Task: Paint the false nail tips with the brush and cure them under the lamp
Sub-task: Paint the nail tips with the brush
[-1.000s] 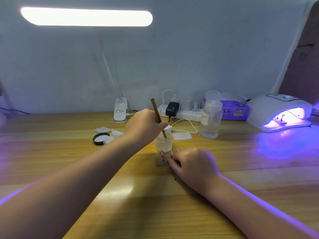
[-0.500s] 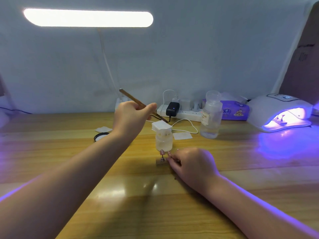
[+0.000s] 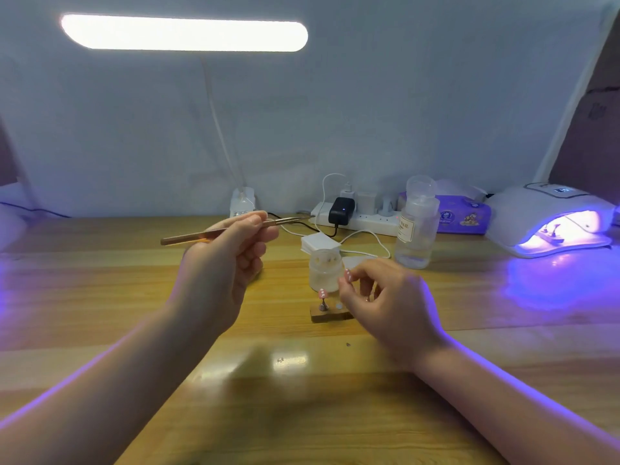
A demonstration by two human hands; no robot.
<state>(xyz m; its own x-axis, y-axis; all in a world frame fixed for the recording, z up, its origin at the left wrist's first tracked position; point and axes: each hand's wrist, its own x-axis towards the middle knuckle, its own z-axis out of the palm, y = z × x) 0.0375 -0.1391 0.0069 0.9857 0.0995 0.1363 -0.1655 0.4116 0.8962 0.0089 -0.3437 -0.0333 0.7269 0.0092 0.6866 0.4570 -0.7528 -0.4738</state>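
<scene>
The brush (image 3: 231, 230) is pinched level in the left hand (image 3: 224, 263), well above-left of the nail tip (image 3: 349, 275) pinched by the right hand (image 3: 385, 297).

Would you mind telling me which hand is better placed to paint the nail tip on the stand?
Left hand: it holds the brush. The right hand is beside the stand, likely steadying.

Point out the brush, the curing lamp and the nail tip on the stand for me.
brush (image 3: 188, 237), head view, on its bare handle.
curing lamp (image 3: 536, 204), head view, on its white dome.
nail tip (image 3: 322, 293), head view, on its pink face atop the stand.
</scene>
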